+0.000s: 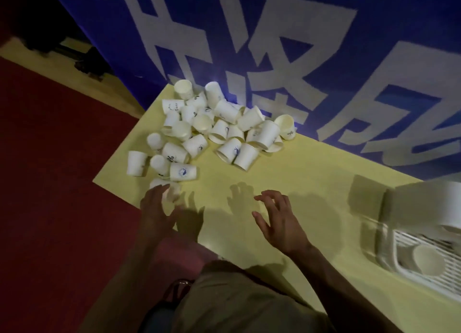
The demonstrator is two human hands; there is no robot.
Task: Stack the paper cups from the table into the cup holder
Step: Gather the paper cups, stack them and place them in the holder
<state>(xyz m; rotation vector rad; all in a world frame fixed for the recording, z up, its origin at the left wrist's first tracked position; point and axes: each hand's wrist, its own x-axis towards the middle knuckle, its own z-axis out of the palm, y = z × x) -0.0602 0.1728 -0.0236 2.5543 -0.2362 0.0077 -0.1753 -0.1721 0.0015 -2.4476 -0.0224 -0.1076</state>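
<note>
Yellow table (287, 178) corner, cups (214, 125) heaped, left fingers (159, 193) spread, right fingers (269, 198) loosely curled

Bare forearms, khaki-beige top (239, 305), no sleeves in sight.

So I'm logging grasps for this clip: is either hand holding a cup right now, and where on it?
Neither. The left hand reaches with straight fingers toward the nearest cup; the right hand hovers, holding nothing.

A yellow table (287, 183) stands against a blue banner (374, 33) with large white characters — dark red floor (50, 183) alongside, dim light.
</note>
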